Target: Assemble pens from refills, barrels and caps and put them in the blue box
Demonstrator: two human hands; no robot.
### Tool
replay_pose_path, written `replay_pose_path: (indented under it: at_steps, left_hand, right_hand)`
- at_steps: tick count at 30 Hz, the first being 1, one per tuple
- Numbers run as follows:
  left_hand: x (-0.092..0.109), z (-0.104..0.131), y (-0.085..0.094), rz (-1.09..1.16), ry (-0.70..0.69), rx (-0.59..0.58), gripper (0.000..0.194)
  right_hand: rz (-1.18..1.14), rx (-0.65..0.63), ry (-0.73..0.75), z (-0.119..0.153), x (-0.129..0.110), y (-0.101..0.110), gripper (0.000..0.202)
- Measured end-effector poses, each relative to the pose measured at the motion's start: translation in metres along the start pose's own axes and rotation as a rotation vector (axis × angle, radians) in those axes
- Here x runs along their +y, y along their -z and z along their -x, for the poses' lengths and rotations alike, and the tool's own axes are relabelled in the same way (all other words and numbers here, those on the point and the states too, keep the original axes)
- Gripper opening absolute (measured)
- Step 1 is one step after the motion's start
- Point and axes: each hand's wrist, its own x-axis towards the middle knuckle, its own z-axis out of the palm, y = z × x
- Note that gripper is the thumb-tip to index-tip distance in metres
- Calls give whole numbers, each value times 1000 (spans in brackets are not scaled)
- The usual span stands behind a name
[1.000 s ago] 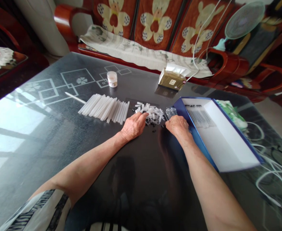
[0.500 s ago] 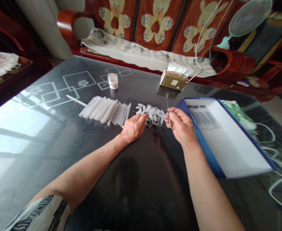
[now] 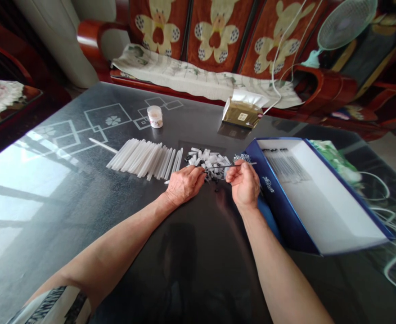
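Note:
My right hand (image 3: 245, 186) pinches a thin grey rod (image 3: 230, 166), which looks like a pen refill, and holds it level. Its left end meets the closed fingertips of my left hand (image 3: 185, 183); whatever sits between those fingers is too small to make out. Just behind both hands lies a heap of small white and black pieces (image 3: 206, 158), like caps and plugs. To the left of my left hand, white tubes (image 3: 144, 157) lie side by side in a row. Thin metal-looking rods (image 3: 241, 158) show behind my right fingers, beside the box.
An open blue box (image 3: 333, 202) with white lining stands on the right, with several clear rods with black ends (image 3: 284, 164) inside. Farther back are a small tub (image 3: 155, 118) and a tissue box (image 3: 241, 111). White cables (image 3: 392, 225) lie at the far right.
The thin rod in my right hand has swung from nearly upright to level, and its end has come to my left fingertips. My right hand has turned inward.

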Motion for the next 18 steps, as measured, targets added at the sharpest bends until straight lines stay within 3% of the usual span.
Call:
replay_pose_path:
  at_steps: [14,18]
  left_hand:
    - [1,0,-2,5,-17,-26,32]
    - [1,2,-2,32,-41,-23,33]
  right_hand:
    - [79,-109,-66,8,8,-2,24]
    - [130,-199,-90,14,11,-5,23]
